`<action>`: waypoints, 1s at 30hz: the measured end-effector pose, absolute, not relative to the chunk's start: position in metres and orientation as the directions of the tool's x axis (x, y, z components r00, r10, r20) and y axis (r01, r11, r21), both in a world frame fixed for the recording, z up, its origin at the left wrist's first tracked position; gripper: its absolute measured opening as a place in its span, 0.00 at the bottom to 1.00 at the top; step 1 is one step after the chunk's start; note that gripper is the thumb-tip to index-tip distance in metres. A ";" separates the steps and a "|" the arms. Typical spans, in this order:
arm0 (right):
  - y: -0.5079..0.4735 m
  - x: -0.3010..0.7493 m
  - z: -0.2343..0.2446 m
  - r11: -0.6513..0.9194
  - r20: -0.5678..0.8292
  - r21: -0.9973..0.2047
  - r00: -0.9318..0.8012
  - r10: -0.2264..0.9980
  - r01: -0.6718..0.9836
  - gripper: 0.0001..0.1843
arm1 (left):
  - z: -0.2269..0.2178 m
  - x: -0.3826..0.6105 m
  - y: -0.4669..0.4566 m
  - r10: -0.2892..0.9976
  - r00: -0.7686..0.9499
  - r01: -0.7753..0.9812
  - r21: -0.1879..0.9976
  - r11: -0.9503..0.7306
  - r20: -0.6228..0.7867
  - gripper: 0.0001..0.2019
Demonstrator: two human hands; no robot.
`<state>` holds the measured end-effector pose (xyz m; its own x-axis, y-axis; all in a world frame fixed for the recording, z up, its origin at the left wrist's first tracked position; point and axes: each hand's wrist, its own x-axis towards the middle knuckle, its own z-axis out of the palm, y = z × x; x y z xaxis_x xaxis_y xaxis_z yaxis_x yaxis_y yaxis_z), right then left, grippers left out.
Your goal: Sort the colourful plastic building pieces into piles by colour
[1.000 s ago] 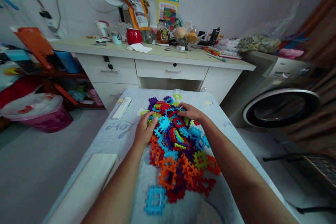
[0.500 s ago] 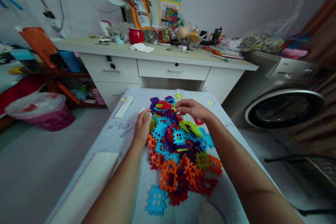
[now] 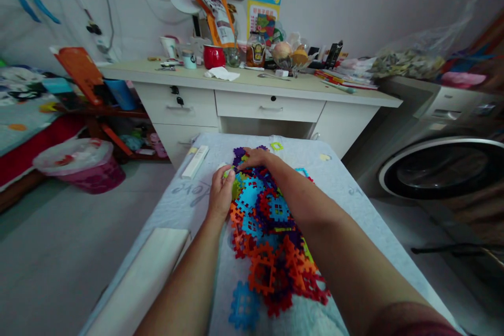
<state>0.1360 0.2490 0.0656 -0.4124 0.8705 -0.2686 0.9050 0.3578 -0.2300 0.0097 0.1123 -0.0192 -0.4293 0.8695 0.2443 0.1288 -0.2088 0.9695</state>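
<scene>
A: Grips?
B: Left hand curled round a yellow-green toothed tile, thumb in front. Right hand fingers down among purple tiles; can't tell if pinching
A: Main pile?
B: Right of left grip, running under right forearm; blue window tile apart, nearer the body than both grips
A: Handling?
B: My judgement: lift by one edge, gently; meshed teeth could drag neighbours

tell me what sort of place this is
Most likely a room in a home: a front-loading washing machine stands on the right, a cluttered desk with drawers lines the wall, and colourful notched pieces, apparently toys, lie on a cloth-covered table.
</scene>
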 end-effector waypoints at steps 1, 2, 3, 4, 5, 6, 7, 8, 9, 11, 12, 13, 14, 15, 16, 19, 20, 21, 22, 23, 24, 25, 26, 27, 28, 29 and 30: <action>0.249 0.137 0.065 0.376 -0.284 -0.225 -0.430 0.857 0.899 0.52 | -0.020 0.009 0.113 0.869 -0.430 0.136 0.969 -0.208 0.247 0.21; 0.248 0.139 0.066 0.403 -0.294 -0.225 -0.456 0.840 0.887 0.49 | -0.020 0.009 0.113 0.868 -0.428 0.146 0.967 -0.208 0.251 0.21; 0.247 0.141 0.067 0.436 -0.303 -0.232 -0.490 0.817 0.870 0.44 | -0.021 0.008 0.114 0.868 -0.425 0.157 0.965 -0.210 0.258 0.21; 0.246 0.145 0.069 0.470 -0.316 -0.241 -0.526 0.789 0.849 0.39 | -0.022 0.008 0.114 0.867 -0.421 0.168 0.962 -0.214 0.266 0.20; 0.243 0.150 0.072 0.501 -0.334 -0.256 -0.562 0.757 0.827 0.34 | -0.023 0.007 0.115 0.866 -0.417 0.179 0.959 -0.219 0.276 0.20; 0.240 0.155 0.076 0.526 -0.352 -0.275 -0.594 0.724 0.804 0.30 | -0.024 0.007 0.115 0.865 -0.414 0.189 0.956 -0.224 0.284 0.20; 0.235 0.160 0.080 0.545 -0.363 -0.297 -0.620 0.695 0.784 0.27 | -0.024 0.007 0.116 0.864 -0.411 0.198 0.953 -0.227 0.291 0.20; 0.229 0.167 0.084 0.558 -0.362 -0.321 -0.643 0.675 0.766 0.25 | -0.025 0.007 0.116 0.863 -0.409 0.205 0.951 -0.230 0.297 0.20; 0.223 0.174 0.089 0.566 -0.350 -0.346 -0.663 0.662 0.748 0.24 | -0.025 0.007 0.116 0.862 -0.408 0.210 0.950 -0.231 0.300 0.20; 0.207 0.190 0.098 0.580 -0.296 -0.408 -0.703 0.646 0.705 0.23 | -0.025 0.008 0.116 0.863 -0.405 0.219 0.948 -0.229 0.302 0.20; 0.199 0.198 0.102 0.589 -0.262 -0.445 -0.727 0.634 0.674 0.22 | -0.024 0.008 0.116 0.864 -0.404 0.224 0.948 -0.227 0.302 0.20; 0.189 0.207 0.106 0.600 -0.233 -0.490 -0.758 0.609 0.633 0.21 | -0.024 0.008 0.116 0.864 -0.404 0.229 0.948 -0.223 0.301 0.19; 0.180 0.216 0.110 0.611 -0.201 -0.537 -0.792 0.577 0.581 0.20 | -0.024 0.008 0.116 0.864 -0.404 0.235 0.947 -0.218 0.299 0.20; 0.171 0.224 0.114 0.620 -0.167 -0.581 -0.823 0.544 0.527 0.20 | -0.023 0.009 0.116 0.865 -0.404 0.240 0.947 -0.214 0.298 0.20; 0.163 0.233 0.117 0.613 -0.149 -0.626 -0.845 0.513 0.483 0.19 | -0.023 0.009 0.115 0.865 -0.404 0.243 0.947 -0.211 0.297 0.20; 0.146 0.259 0.124 0.491 -0.169 -0.759 -0.858 0.485 0.427 0.20 | -0.023 0.009 0.115 0.872 -0.393 0.240 0.948 -0.209 0.292 0.20; 0.145 0.267 0.125 0.429 -0.188 -0.793 -0.845 0.501 0.431 0.20 | -0.023 0.009 0.115 0.875 -0.388 0.237 0.949 -0.209 0.290 0.20; 0.146 0.273 0.125 0.373 -0.202 -0.814 -0.819 0.537 0.445 0.20 | -0.024 0.009 0.115 0.878 -0.381 0.235 0.949 -0.210 0.288 0.20; 0.150 0.279 0.123 0.328 -0.205 -0.821 -0.777 0.595 0.468 0.19 | -0.024 0.009 0.116 0.882 -0.374 0.232 0.950 -0.211 0.287 0.20; 0.157 0.283 0.119 0.294 -0.195 -0.814 -0.713 0.674 0.500 0.18 | -0.025 0.009 0.116 0.885 -0.367 0.228 0.950 -0.212 0.286 0.20; 0.166 0.285 0.114 0.265 -0.169 -0.798 -0.624 0.763 0.541 0.17 | -0.026 0.009 0.117 0.888 -0.362 0.224 0.951 -0.214 0.285 0.21; 0.177 0.285 0.108 0.240 -0.130 -0.773 -0.517 0.846 0.587 0.15 | -0.026 0.009 0.118 0.890 -0.359 0.219 0.952 -0.213 0.282 0.21; 0.189 0.283 0.101 0.211 -0.078 -0.744 -0.396 0.915 0.634 0.13 | -0.027 0.009 0.118 0.893 -0.355 0.212 0.954 -0.212 0.277 0.21; 0.203 0.279 0.093 0.174 -0.042 -0.715 -0.290 0.956 0.677 0.12 | -0.027 0.009 0.119 0.895 -0.353 0.204 0.956 -0.211 0.272 0.21; 0.216 0.274 0.086 0.153 -0.014 -0.680 -0.221 0.975 0.717 0.13 | -0.027 0.009 0.119 0.897 -0.352 0.194 0.958 -0.210 0.267 0.21; 0.229 0.267 0.079 0.138 0.003 -0.637 -0.176 0.984 0.758 0.14 | -0.027 0.010 0.119 0.899 -0.351 0.185 0.960 -0.209 0.263 0.21; 0.240 0.259 0.072 0.138 0.013 -0.592 -0.162 0.987 0.794 0.17 | -0.026 0.010 0.119 0.900 -0.351 0.175 0.962 -0.209 0.259 0.21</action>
